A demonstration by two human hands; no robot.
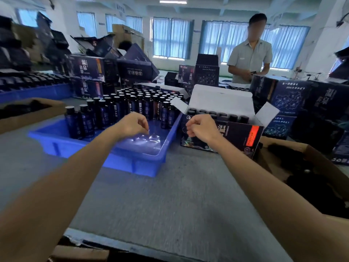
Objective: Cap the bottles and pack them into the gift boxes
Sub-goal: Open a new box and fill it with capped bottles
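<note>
A blue plastic tray [56, 140] holds several dark capped bottles [132, 104] standing in its far half; its near half is bare. To its right stands an open dark gift box [239, 135] with white flaps, with several capped bottles [217, 115] inside. My left hand [132, 124] hovers over the tray's bare near part, fingers curled, nothing visible in it. My right hand [201, 127] hangs in front of the gift box's near wall, fingers curled loosely, holding nothing I can see.
A cardboard carton [309, 167] with dark contents sits at the right, another carton [28, 112] at the left. Stacked dark gift boxes [294, 99] stand behind. A person in a grey shirt [249, 59] stands across the table. Grey tabletop [160, 195] lies in front.
</note>
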